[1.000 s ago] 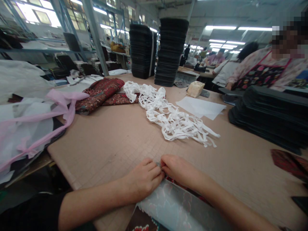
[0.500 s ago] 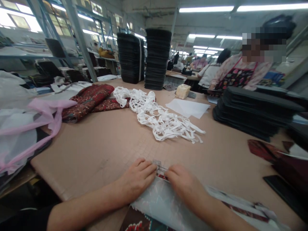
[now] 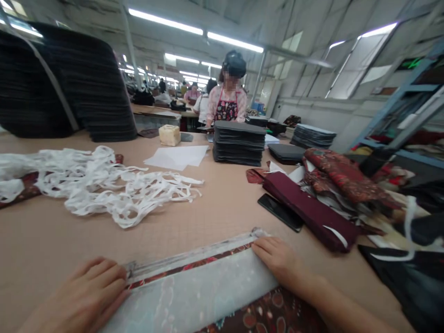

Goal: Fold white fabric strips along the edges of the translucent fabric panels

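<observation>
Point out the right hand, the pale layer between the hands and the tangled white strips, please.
Right hand [image 3: 277,259]: head view, its back.
Pale layer [image 3: 194,291]: head view, its middle.
White strips [image 3: 99,185]: head view, the tangle's middle.

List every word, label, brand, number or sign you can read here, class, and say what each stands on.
No text is readable.
Green-lit panel, upper right: too blurred to read.
White paper on the table: no writing can be made out.
Patterned fabric, bottom edge: ornament, no legible letters.
</observation>
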`<state>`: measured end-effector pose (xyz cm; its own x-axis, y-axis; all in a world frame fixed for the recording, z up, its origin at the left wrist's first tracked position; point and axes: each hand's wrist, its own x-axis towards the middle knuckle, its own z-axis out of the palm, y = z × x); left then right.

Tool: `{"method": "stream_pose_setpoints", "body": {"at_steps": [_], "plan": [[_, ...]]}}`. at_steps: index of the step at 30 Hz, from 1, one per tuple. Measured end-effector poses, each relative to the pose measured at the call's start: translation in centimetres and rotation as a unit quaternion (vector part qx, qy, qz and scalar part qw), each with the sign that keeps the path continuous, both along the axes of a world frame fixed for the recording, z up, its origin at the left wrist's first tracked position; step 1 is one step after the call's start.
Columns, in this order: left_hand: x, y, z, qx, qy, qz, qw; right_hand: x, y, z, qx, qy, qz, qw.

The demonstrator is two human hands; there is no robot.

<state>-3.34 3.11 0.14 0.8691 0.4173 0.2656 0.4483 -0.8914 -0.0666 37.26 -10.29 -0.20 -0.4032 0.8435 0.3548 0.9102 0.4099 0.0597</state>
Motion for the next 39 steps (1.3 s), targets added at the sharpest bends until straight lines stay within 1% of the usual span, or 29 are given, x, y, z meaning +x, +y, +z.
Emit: {"method": "stream_pose_setpoints", "body": {"at_steps": [1,3,5,6,8,10,12,14,17,21,27,34,36,39], "plan": [[1.5,0.1,0.8,-0.011,0.021,-0.001,1.0,0.5,0.0,0.1,-0.016,0.027,-0.018,0.999],[5.5,-0.1,2.2,-0.047,0.055,-0.007,0.997,1.3,0.3,0.2,-0.045,0.105,-0.054,0.992],[10.1,-0.8,3.0,-0.096,0.08,-0.042,0.991,1.8,1.0,0.1,-0.056,0.192,-0.092,0.975],[12.5,-1.1,3.1,-0.118,0.085,-0.068,0.987,2.1,1.4,-0.1,-0.055,0.231,-0.11,0.965],[17.0,-1.9,2.9,-0.142,0.077,-0.106,0.981,2.5,2.1,-0.7,-0.047,0.284,-0.138,0.948],[20.9,-2.5,2.1,-0.152,0.061,-0.131,0.978,2.8,2.6,-1.3,-0.036,0.308,-0.156,0.938],[24.0,-2.8,1.2,-0.148,0.052,-0.136,0.978,2.9,2.7,-1.8,-0.025,0.318,-0.163,0.934],[26.1,-3.0,0.3,-0.129,0.051,-0.133,0.981,2.9,2.6,-2.1,-0.018,0.33,-0.165,0.929],[27.6,-3.1,-0.8,-0.093,0.039,-0.122,0.987,2.9,2.4,-2.0,-0.017,0.346,-0.163,0.924],[27.8,-3.3,-1.5,-0.068,0.031,-0.122,0.99,2.9,2.4,-1.8,-0.026,0.36,-0.161,0.918],[28.0,-3.3,-1.6,-0.06,0.024,-0.122,0.99,2.8,2.4,-1.6,-0.047,0.361,-0.172,0.915],[28.1,-3.3,-1.7,-0.051,0.024,-0.116,0.992,3.0,3.4,-2.0,-0.079,0.343,-0.233,0.907],[28.1,-3.4,-1.6,-0.048,0.026,-0.113,0.992,3.3,4.1,-2.0,-0.103,0.338,-0.239,0.905],[28.0,-3.5,-1.4,-0.044,0.029,-0.11,0.993,4.1,5.2,-1.7,-0.164,0.334,-0.228,0.9]]}}
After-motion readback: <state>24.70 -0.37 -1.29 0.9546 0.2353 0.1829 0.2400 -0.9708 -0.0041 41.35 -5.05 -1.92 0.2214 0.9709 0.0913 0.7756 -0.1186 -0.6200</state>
